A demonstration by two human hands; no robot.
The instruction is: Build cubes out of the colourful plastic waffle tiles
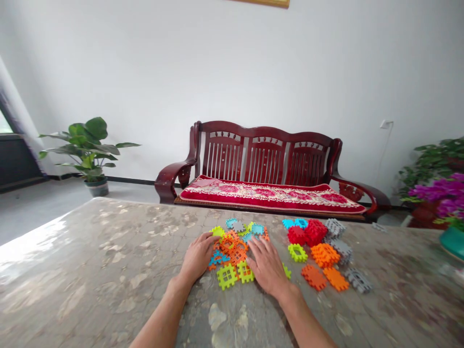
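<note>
A loose pile of plastic interlocking building tiles in orange, green, blue and grey lies between my hands, among them an orange tile (pixel 228 244) and a green window tile (pixel 227 277). My left hand (pixel 196 256) rests along the pile's left side, its fingers stretched toward a yellow-green tile (pixel 218 233) at the upper left. Over the right side of the pile my right hand (pixel 267 266) lies palm down with fingers spread, near a second green window tile (pixel 245 272). Part of another green tile (pixel 287 271) shows beside it. What lies under the fingers is hidden.
Sorted stacks stand to the right: red tiles (pixel 315 232), orange tiles (pixel 325 254), grey tiles (pixel 358 280) and a single green frame tile (pixel 297 253). The patterned tablecloth (pixel 119 270) covers the table. A teal flowerpot (pixel 452 241) stands at the right edge; a wooden bench (pixel 266 159) is behind.
</note>
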